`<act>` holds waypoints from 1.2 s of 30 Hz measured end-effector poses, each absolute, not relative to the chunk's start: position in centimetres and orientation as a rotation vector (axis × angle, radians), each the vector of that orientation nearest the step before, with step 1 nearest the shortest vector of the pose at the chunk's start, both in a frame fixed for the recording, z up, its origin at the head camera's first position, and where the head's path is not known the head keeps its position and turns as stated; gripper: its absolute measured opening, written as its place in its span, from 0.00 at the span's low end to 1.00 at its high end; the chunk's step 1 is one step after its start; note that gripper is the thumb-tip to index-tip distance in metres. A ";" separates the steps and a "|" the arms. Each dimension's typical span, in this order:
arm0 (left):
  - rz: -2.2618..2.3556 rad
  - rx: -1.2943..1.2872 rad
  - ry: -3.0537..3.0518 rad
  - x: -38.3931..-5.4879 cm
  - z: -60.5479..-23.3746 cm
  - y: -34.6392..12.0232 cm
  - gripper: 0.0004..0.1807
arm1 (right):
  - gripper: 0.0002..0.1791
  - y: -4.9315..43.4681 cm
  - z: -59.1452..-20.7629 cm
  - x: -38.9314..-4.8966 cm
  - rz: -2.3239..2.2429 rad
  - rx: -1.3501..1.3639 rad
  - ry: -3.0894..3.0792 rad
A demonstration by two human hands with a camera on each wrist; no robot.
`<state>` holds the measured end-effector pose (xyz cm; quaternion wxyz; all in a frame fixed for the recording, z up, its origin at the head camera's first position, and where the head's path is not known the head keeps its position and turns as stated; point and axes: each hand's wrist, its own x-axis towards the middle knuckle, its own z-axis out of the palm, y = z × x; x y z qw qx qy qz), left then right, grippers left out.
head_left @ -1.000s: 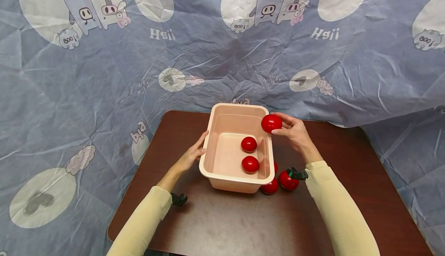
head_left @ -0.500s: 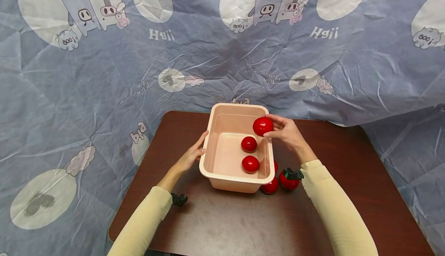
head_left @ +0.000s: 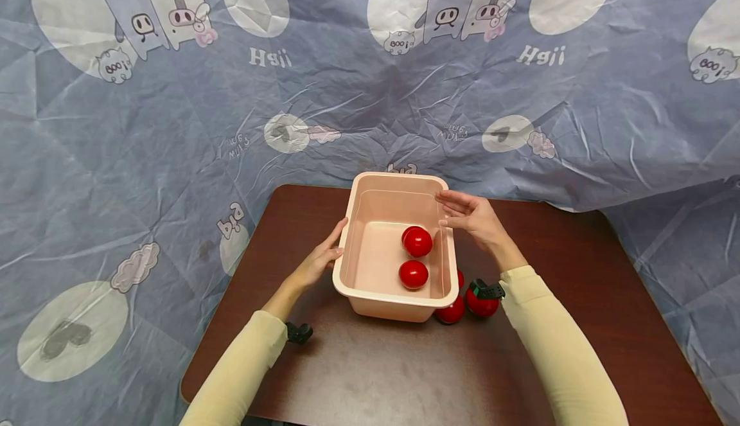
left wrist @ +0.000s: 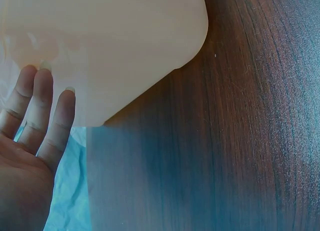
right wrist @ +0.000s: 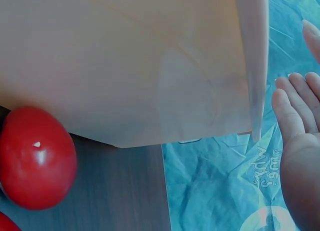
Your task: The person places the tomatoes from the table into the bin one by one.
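Inspecting the bin [head_left: 390, 310], we note three red balls [head_left: 417, 244] inside, judged light, stiff and slippery (cup them round the middle), left hand [head_left: 315, 263] straight-fingered against its left side, right hand [head_left: 475, 221] empty, thumb and fingers parted, at its right.

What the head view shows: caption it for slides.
Left hand on bin of round red objects, empty right hand at its rim.

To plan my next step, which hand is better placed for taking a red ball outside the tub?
Probably the right hand: empty and nearer those red balls; the left hand touches the opposite side of the plastic tub.
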<state>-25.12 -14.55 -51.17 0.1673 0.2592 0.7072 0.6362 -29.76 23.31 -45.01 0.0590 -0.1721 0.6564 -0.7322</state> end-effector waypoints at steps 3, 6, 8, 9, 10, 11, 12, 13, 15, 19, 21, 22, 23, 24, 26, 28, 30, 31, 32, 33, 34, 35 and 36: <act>1.807 0.749 2.012 -24.7 -50.4 -14.4 0.37 | 0.41 23.6 -45.0 -29.7 -2.234 -0.533 1.966; 1.815 0.740 2.008 -24.6 -50.2 -14.3 0.37 | 0.40 23.8 -45.1 -29.6 -2.255 -0.527 1.949; 1.822 0.735 2.000 -24.5 -50.2 -14.3 0.37 | 0.39 24.0 -45.2 -29.6 -2.270 -0.517 1.949; 1.826 0.735 1.996 -24.5 -50.2 -14.3 0.37 | 0.38 24.1 -45.3 -29.6 -2.282 -0.516 1.948; 1.827 0.737 1.994 -24.5 -50.2 -14.3 0.37 | 0.38 24.2 -45.4 -29.5 -2.294 -0.513 1.945; 1.829 0.737 1.991 -24.5 -50.3 -14.4 0.37 | 0.38 24.4 -45.5 -29.5 -2.305 -0.516 1.943; 1.828 0.739 1.992 -24.5 -50.3 -14.4 0.37 | 0.38 24.5 -45.7 -29.5 -2.319 -0.515 1.940; 1.827 0.741 1.993 -24.5 -50.3 -14.4 0.37 | 0.37 24.6 -45.8 -29.5 -2.334 -0.516 1.933; 1.820 0.750 2.002 -24.6 -50.4 -14.4 0.37 | 0.37 25.0 -46.2 -29.4 -2.365 -0.517 1.913; 1.819 0.752 2.004 -24.6 -50.4 -14.4 0.37 | 0.36 25.9 -47.0 -29.2 -2.388 -0.485 1.914; 1.821 0.751 2.004 -24.6 -50.4 -14.3 0.37 | 0.36 26.3 -47.4 -29.2 -2.378 -0.468 1.933; 1.822 0.747 2.001 -24.6 -50.3 -14.3 0.37 | 0.36 26.5 -47.6 -29.1 -2.372 -0.464 1.942; 1.822 0.749 2.001 -24.6 -50.3 -14.3 0.37 | 0.36 26.7 -47.8 -29.1 -2.366 -0.453 1.954; 1.820 0.749 2.004 -24.6 -50.3 -14.3 0.37 | 0.36 26.9 -47.9 -29.1 -2.359 -0.452 1.961; 1.819 0.746 2.009 -24.5 -50.2 -14.3 0.37 | 0.35 27.2 -48.3 -29.0 -2.344 -0.458 1.965; 1.819 0.745 2.010 -24.5 -50.1 -14.3 0.37 | 0.35 27.4 -48.8 -28.9 -2.332 -0.463 1.958; 1.820 0.745 2.015 -24.5 -50.1 -14.4 0.37 | 0.35 27.6 -49.2 -28.8 -2.311 -0.461 1.960; 1.819 0.746 2.017 -24.4 -50.0 -14.4 0.37 | 0.35 27.7 -49.5 -28.7 -2.302 -0.460 1.953; 1.816 0.749 2.021 -24.4 -50.0 -14.4 0.37 | 0.35 27.7 -49.7 -28.6 -2.291 -0.457 1.950; 1.813 0.751 2.024 -24.4 -50.0 -14.4 0.37 | 0.35 27.8 -50.0 -28.5 -2.282 -0.450 1.949; 1.810 0.755 2.029 -24.4 -50.0 -14.4 0.37 | 0.35 27.8 -50.3 -28.4 -2.268 -0.440 1.953; 1.808 0.759 2.032 -24.4 -50.0 -14.4 0.37 | 0.36 27.8 -50.6 -28.4 -2.258 -0.432 1.954; 1.805 0.762 2.034 -24.4 -50.0 -14.4 0.37 | 0.36 27.8 -50.9 -28.3 -2.253 -0.426 1.951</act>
